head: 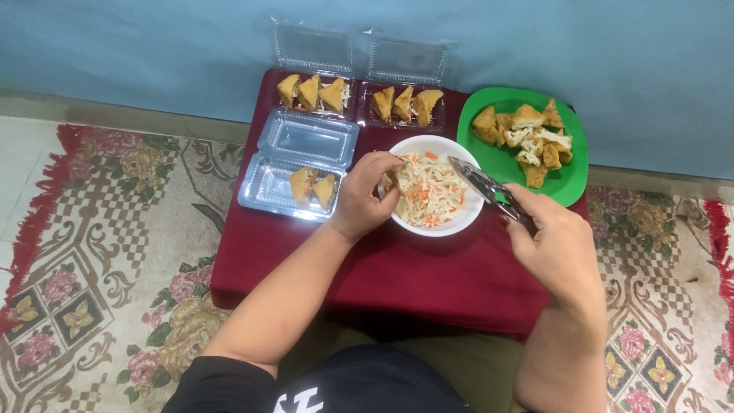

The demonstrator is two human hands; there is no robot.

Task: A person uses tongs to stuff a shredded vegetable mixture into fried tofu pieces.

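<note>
Right hand (556,243) grips metal tongs (483,184), their long axis slanting up-left over the white bowl (451,219); left hand (365,193) pinches tofu (401,177) there. Maroon table (397,268), patterned rug (115,268).

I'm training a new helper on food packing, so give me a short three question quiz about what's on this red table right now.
1. True or false: the left hand holds a fried triangular tofu piece over the round white bowl of shredded vegetables.
2. How many clear plastic clamshell boxes hold three filled pieces?
3. What does the right hand hold: A metal tongs, B a spoon, C a knife?

Key
1. True.
2. Two, the back left box and back right box; the front box holds two.
3. A, the metal tongs, tips over the bowl, beside the green square plate of fried tofu.
</note>
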